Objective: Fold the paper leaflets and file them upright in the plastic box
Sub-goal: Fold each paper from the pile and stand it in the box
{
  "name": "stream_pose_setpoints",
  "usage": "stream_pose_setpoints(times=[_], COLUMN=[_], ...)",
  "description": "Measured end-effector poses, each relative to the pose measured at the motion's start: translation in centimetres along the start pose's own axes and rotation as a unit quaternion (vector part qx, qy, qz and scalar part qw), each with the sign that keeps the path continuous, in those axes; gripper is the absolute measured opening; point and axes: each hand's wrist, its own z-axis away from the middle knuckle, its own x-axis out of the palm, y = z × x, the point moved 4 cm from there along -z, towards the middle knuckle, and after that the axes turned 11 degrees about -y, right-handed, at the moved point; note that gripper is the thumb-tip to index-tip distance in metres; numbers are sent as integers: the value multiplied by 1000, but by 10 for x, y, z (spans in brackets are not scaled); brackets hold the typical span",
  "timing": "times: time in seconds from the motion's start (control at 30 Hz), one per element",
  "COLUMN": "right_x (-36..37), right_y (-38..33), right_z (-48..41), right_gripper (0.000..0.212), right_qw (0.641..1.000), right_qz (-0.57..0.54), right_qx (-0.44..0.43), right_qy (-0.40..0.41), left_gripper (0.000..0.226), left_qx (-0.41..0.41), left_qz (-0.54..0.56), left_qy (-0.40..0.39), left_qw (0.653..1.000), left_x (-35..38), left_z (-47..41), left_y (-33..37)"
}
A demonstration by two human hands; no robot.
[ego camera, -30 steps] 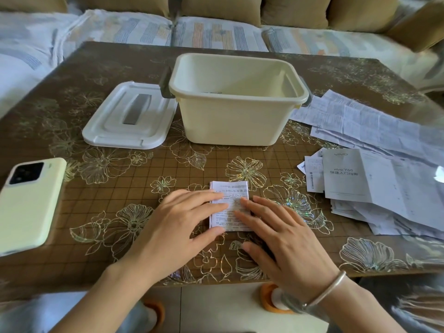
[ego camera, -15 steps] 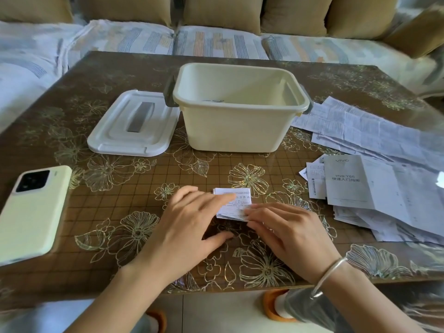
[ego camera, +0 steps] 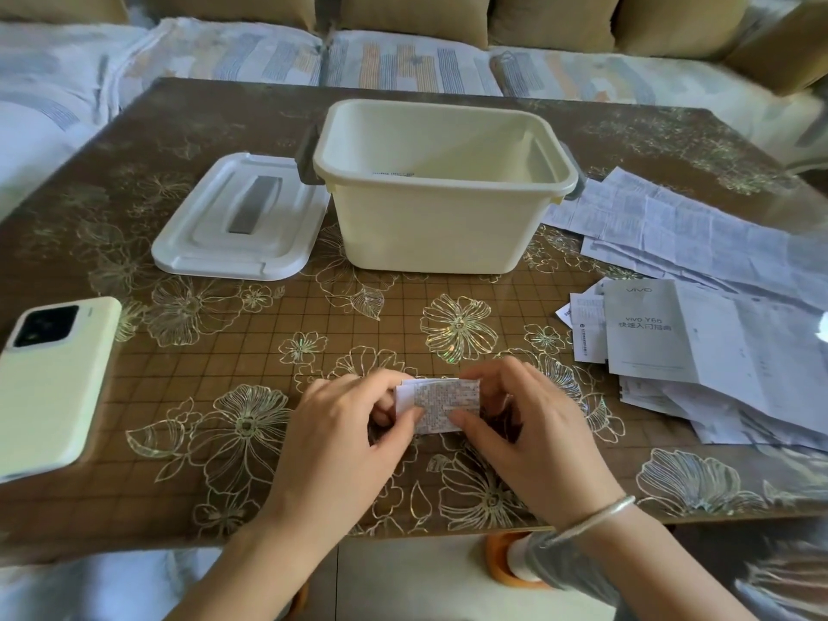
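Left hand (ego camera: 354, 423) and right hand (ego camera: 528, 423) each pinch one end of the small folded leaflet (ego camera: 441, 403), near centre of the desk (ego camera: 224, 351). Suggest squaring the edges and pinching the crease hard. It should then stand on edge in the open box (ego camera: 439, 226), far centre.

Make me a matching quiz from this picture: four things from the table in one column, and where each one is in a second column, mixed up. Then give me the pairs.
Column one
1. lid
2. phone
3. folded leaflet
4. loose leaflets

Column two
A. pinched between the left hand and the right hand
B. back up at the left edge of the table
C. spread out to the right of the box
D. flat on the table, just left of the box

Pairs: 1-D, 2-B, 3-A, 4-C
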Motion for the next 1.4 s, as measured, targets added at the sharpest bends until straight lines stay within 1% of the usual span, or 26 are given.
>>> stream_pose_setpoints(times=[0.1,0.17,0.2,0.27,0.3,0.33,0.37,0.43,0.5,0.53,0.6,0.67,0.73,0.8,0.83,0.9,0.97,1.07,1.17,1.23,1.27,1.3,1.33,1.4], right_x=[3,2,1,0,1,2,2,1,-1,-1,-5,-10,-15,-18,-21,-34,-56,-98,-138,-156,-157,-153,-144,-121], right_y=[-2,-2,-3,-8,-11,-14,-15,-13,-11,-11,-13,-16,-17,-19,-22,-30,-41,-54,-50,-38,-30,-21,-13,2], right_z=[-2,-2,-3,-4,-4,-3,-2,-3,-5,-6,-8,-11,-18,-29,-34,-45,-60,-87,-131,-170,-189,-210,-227,-255], right_gripper=[39,42,39,24,14,9,10,15,19,20,19,18,17,19,20,22,19,7,9,7,6,7,7,9], right_qw=[1000,999,999,995,991,984,978,975,973,970,964,963,965,965,964,964,965,973,985,991,993,996,996,987], right_qz=[27,38,51,82,105,128,145,149,142,142,145,141,139,149,151,145,140,111,37,31,40,57,80,135], right_qx=[-13,-10,-15,-52,-86,-120,-146,-163,-172,-182,-204,-213,-207,-202,-204,-213,-220,-203,-160,-115,-88,-61,-38,-3], right_qy=[-5,-4,-3,-4,-8,-15,-22,-38,-61,-74,-90,-87,-84,-79,-75,-61,-33,13,45,67,63,41,3,-88], left_gripper=[15,27,36,46,46,41,34,17,10,11,24,32,26,10,6,7,11,18,24,24,23,23,24,29], left_qx=[1,-11,-22,-28,-17,1,22,57,71,72,73,84,97,99,96,99,104,121,133,92,65,35,8,-21], left_qz=[-34,-65,-71,-79,-91,-107,-119,-122,-108,-102,-93,-90,-104,-112,-108,-90,-62,-32,-20,-9,-16,-33,-55,-93], left_qy=[4,6,6,11,14,16,18,19,15,9,-14,-40,-50,-41,-40,-45,-40,-18,18,50,58,52,31,-36], left_qw=[999,998,997,996,996,994,992,991,992,992,993,992,989,988,989,990,992,992,991,994,996,997,998,995], left_x=[0,1,1,1,0,0,1,3,4,5,2,-3,-8,-16,-21,-35,-55,-88,-115,-130,-134,-136,-134,-125], left_z=[-1,-2,-2,-2,-2,-2,-2,-2,-2,-2,-4,-7,-14,-24,-29,-43,-59,-91,-132,-165,-180,-196,-209,-232], left_y=[0,-3,-4,-3,0,3,5,7,4,2,0,-1,0,2,5,12,19,38,55,51,45,37,28,16])
